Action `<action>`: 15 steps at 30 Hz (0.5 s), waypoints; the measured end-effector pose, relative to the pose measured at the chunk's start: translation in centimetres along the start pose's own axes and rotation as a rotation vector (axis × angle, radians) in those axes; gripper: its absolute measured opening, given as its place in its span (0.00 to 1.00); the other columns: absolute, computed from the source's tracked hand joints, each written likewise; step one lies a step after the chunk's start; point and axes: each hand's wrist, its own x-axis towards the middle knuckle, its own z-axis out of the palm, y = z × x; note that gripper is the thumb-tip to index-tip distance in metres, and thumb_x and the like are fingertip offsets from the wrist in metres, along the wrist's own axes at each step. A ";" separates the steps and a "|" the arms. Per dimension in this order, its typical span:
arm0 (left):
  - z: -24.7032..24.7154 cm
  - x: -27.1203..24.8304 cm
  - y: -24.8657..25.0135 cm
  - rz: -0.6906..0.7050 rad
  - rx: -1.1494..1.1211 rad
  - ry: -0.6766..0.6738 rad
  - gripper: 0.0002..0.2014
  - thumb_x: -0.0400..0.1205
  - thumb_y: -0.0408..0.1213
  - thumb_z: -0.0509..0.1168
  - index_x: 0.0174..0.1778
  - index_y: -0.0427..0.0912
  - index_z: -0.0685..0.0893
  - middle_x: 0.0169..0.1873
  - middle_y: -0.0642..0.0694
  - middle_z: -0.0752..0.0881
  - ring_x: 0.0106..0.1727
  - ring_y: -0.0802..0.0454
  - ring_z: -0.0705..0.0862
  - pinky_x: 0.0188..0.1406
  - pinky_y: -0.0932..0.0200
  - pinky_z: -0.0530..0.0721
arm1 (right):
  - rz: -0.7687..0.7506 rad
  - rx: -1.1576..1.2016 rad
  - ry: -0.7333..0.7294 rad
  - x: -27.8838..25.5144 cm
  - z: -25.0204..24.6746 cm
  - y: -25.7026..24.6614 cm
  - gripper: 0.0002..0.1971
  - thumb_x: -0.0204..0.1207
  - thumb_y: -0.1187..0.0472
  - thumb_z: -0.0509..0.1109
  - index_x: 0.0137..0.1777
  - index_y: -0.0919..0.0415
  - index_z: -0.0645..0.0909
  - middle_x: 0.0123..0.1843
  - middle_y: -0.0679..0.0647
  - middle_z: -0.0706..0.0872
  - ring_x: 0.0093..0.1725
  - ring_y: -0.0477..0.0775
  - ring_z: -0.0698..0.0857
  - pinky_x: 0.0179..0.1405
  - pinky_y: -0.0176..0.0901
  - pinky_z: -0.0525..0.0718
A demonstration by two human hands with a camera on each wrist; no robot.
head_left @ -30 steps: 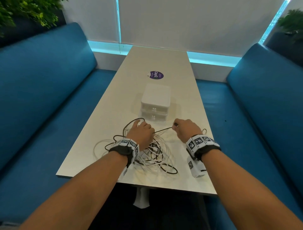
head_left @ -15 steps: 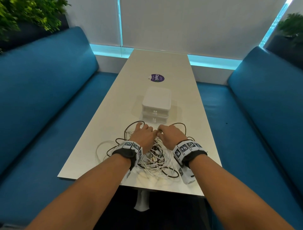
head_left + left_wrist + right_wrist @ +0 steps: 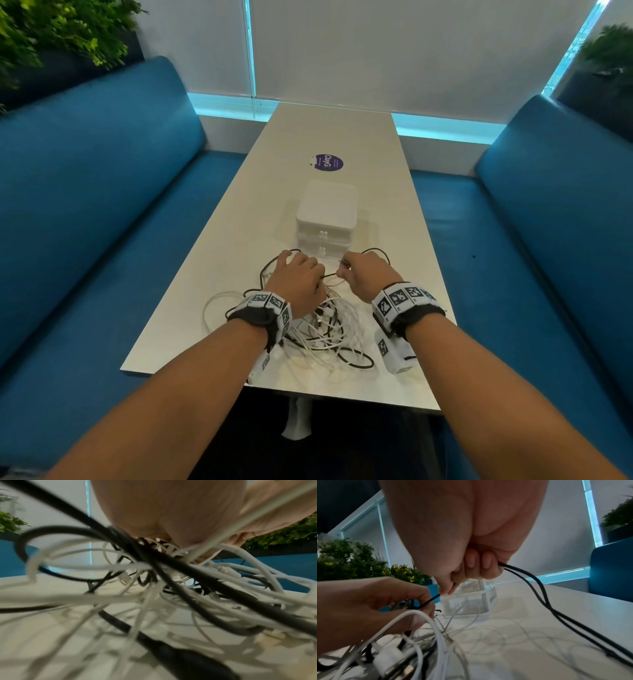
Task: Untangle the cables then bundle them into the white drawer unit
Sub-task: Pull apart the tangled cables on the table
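Observation:
A tangle of white and black cables [image 3: 325, 329] lies on the near end of the table. Just behind it stands the white drawer unit [image 3: 326, 219] with its drawers closed. My left hand [image 3: 296, 281] rests on top of the tangle and pinches a thin black cable [image 3: 429, 601]. My right hand [image 3: 368, 274] is curled round the same black cable [image 3: 530, 582], which loops out to the right of it. A short stretch of the cable spans the gap between both hands. In the left wrist view the cable pile [image 3: 154, 581] fills the frame under my palm.
The long white table [image 3: 342, 137] carries a purple round sticker [image 3: 328, 162] beyond the drawer unit. Blue benches [image 3: 85, 205] flank both sides. Plants [image 3: 51, 31] stand behind the bench backs. The table's near edge lies just below the tangle.
A second ago my right hand was out to the right with the black cable taut. It came in against the left hand, and now it has moved slightly right again.

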 end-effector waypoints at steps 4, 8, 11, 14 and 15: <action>-0.4 0.1 -1.5 -0.012 -0.017 -0.052 0.11 0.83 0.47 0.56 0.55 0.53 0.81 0.56 0.56 0.81 0.69 0.52 0.73 0.77 0.40 0.56 | 0.102 -0.021 0.048 -0.2 -1.1 2.0 0.12 0.86 0.50 0.62 0.56 0.58 0.80 0.50 0.59 0.85 0.48 0.63 0.84 0.50 0.56 0.86; -1.0 0.2 -1.3 0.007 0.022 -0.114 0.12 0.85 0.46 0.55 0.56 0.54 0.83 0.58 0.56 0.82 0.70 0.52 0.73 0.77 0.38 0.56 | 0.173 -0.079 0.054 -0.9 -0.5 2.4 0.13 0.87 0.52 0.59 0.58 0.60 0.79 0.52 0.61 0.85 0.49 0.64 0.84 0.50 0.56 0.86; -1.6 0.8 0.1 0.042 0.132 -0.152 0.14 0.87 0.43 0.53 0.54 0.48 0.84 0.52 0.50 0.85 0.65 0.47 0.78 0.77 0.35 0.58 | 0.132 -0.157 0.073 -1.2 0.5 0.8 0.12 0.87 0.54 0.57 0.59 0.59 0.76 0.52 0.62 0.84 0.48 0.65 0.84 0.47 0.55 0.85; -2.1 1.5 1.3 0.055 0.164 -0.175 0.10 0.84 0.37 0.56 0.54 0.44 0.83 0.49 0.47 0.86 0.60 0.44 0.81 0.79 0.35 0.57 | 0.058 -0.096 0.064 -1.1 1.4 -0.9 0.13 0.86 0.55 0.57 0.64 0.56 0.77 0.52 0.62 0.84 0.49 0.66 0.85 0.46 0.54 0.84; -2.0 1.4 1.4 0.045 0.164 -0.185 0.11 0.84 0.37 0.56 0.55 0.44 0.82 0.49 0.47 0.86 0.60 0.44 0.80 0.79 0.35 0.57 | 0.044 -0.078 0.058 -1.1 1.6 -1.2 0.13 0.86 0.54 0.57 0.64 0.55 0.79 0.52 0.62 0.84 0.49 0.66 0.85 0.47 0.54 0.85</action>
